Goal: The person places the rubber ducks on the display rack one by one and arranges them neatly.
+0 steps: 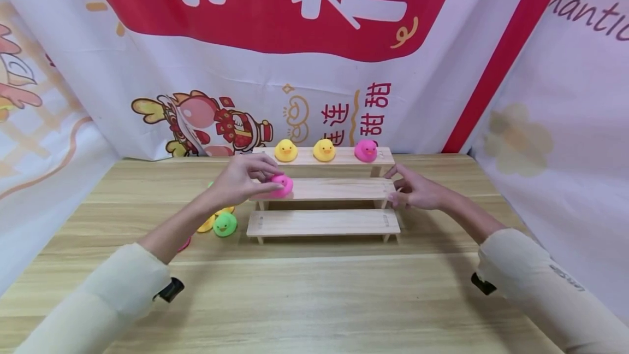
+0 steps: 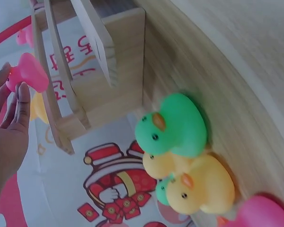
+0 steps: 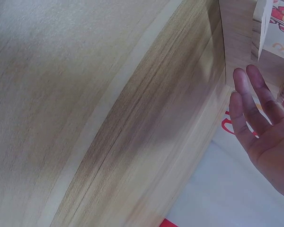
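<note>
At the left end of the middle step of a wooden three-step shelf [image 1: 334, 189], my left hand [image 1: 248, 176] pinches a pink rubber duck [image 1: 283, 185] between thumb and fingers. The left wrist view shows this pink duck [image 2: 31, 73] close over the step's edge. My right hand [image 1: 416, 189] holds the right end of the same step, thumb at the front edge and index finger at the back. From the right wrist, the other fingers of the right hand [image 3: 265, 118] extend beside the board ends.
Two yellow ducks [image 1: 325, 150] and a pink duck [image 1: 366, 151] stand on the top step. Left of the shelf, a green duck [image 1: 225, 224], yellow ducks [image 2: 203, 184] and another pink duck [image 2: 260, 213] sit on the wooden table [image 1: 314, 299]. A printed cloth [image 1: 275, 75] hangs behind.
</note>
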Motion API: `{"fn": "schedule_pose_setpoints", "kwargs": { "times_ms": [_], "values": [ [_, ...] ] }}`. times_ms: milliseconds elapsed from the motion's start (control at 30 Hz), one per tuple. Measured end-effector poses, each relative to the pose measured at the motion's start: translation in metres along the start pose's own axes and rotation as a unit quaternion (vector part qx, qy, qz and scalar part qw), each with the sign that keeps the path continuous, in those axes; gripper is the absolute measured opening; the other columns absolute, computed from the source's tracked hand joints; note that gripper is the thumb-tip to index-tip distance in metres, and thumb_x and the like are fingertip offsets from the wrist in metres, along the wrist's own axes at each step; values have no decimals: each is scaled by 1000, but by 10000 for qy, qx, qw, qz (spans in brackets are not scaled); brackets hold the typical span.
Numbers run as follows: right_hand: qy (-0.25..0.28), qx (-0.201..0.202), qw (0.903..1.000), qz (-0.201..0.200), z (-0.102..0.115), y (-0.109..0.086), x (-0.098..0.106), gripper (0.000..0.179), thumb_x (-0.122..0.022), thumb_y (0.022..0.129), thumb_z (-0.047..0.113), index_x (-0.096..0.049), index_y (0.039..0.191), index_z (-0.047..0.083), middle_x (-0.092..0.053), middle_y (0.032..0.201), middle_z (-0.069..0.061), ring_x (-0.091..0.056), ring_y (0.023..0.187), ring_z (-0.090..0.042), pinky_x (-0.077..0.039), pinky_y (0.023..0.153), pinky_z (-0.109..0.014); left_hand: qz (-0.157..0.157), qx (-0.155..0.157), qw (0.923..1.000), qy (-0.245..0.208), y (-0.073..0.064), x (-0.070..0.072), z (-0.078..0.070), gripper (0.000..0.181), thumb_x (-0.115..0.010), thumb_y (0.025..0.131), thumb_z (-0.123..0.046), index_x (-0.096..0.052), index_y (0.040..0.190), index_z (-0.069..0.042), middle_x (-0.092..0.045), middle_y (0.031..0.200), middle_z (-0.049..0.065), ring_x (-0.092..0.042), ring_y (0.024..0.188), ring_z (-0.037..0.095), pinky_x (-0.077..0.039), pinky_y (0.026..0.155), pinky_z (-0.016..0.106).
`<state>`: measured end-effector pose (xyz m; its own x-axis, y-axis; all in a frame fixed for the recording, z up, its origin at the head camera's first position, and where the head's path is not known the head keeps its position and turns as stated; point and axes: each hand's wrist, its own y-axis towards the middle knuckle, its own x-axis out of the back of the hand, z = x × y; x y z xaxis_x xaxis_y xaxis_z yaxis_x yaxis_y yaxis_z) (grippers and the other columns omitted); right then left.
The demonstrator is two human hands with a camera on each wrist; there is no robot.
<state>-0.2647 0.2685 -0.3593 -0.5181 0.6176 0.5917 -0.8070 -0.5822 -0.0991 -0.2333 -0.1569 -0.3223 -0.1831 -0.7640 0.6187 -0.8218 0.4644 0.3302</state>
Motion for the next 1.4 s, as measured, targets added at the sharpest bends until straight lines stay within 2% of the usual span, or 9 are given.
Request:
{"fn": "schedule_pose_setpoints", "kwargs": {
  "times_ms": [367, 567, 800, 1100, 1400],
  "values": [
    [-7, 40, 10000, -8, 2, 1, 1, 44, -64, 100, 3, -34, 132, -3, -72, 100, -24, -67, 89, -38, -57, 64, -42, 115, -381, 9972, -629, 31, -39, -22, 28, -86, 83, -2, -77, 108, 5, -72, 110, 14, -69, 92, 25, -61, 82, 32],
    [39, 10, 10000, -48, 1, 1, -1, 44, -64, 100, 3, -34, 132, -2, -72, 99, -23, -67, 89, -37, -56, 64, -41, 141, -721, 9943, -776, 49, -61, -36, 27, -87, 81, -2, -78, 105, 6, -73, 108, 14, -68, 89, 22, -61, 77, 30],
    [62, -3, 10000, -77, 1, 1, -2, 42, -61, 101, 2, -33, 133, -2, -72, 101, -25, -67, 88, -37, -56, 64, -40, 250, -560, 9946, -841, 65, -81, -43, 28, -86, 83, -3, -77, 108, 7, -72, 108, 15, -66, 93, 23, -59, 78, 28],
    [98, -61, 9999, -46, 1, 1, -1, 44, -62, 101, 4, -33, 134, -1, -72, 105, -24, -68, 90, -36, -57, 64, -42, 553, -454, 9955, -614, 84, -114, -44, 29, -83, 87, -3, -76, 113, 5, -70, 113, 14, -68, 96, 22, -59, 80, 23],
    [136, -66, 9999, -3, 2, 1, -1, 45, -62, 101, 6, -33, 135, -2, -72, 103, -23, -68, 89, -37, -58, 66, -44, 621, -532, 9956, -460, 95, -131, -45, 29, -81, 87, 0, -75, 115, 4, -70, 113, 14, -67, 98, 23, -57, 80, 19]
  ]
}}
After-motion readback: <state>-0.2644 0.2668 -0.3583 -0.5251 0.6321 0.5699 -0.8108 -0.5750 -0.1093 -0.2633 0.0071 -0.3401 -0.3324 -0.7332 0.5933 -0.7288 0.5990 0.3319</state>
